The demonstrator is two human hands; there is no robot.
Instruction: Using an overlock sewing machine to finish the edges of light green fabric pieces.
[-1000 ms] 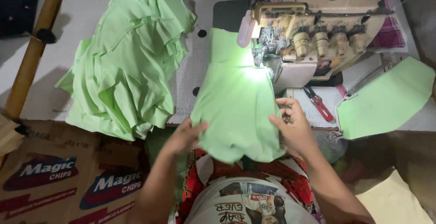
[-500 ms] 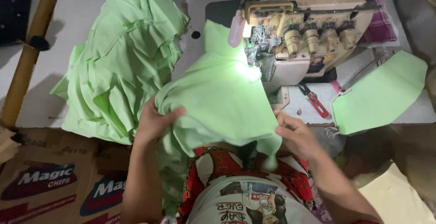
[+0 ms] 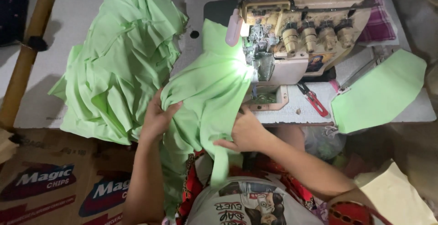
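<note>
My left hand is clamped on the bunched left edge of the light green fabric piece, fingers curled over the fold, while my right hand grips its lower right edge, thumb underneath; the two hands sit apart with the cloth slack between them. The piece lies from my lap up onto the white table, its far edge under the lit needle area of the cream overlock machine. To handle it well, I judge I should keep the seam edge flat and even, not tugging against the machine's feed. Red-handled snips lie just right of the machine's base, a heap of green pieces is piled to the left, and one cut panel rests farther right.
</note>
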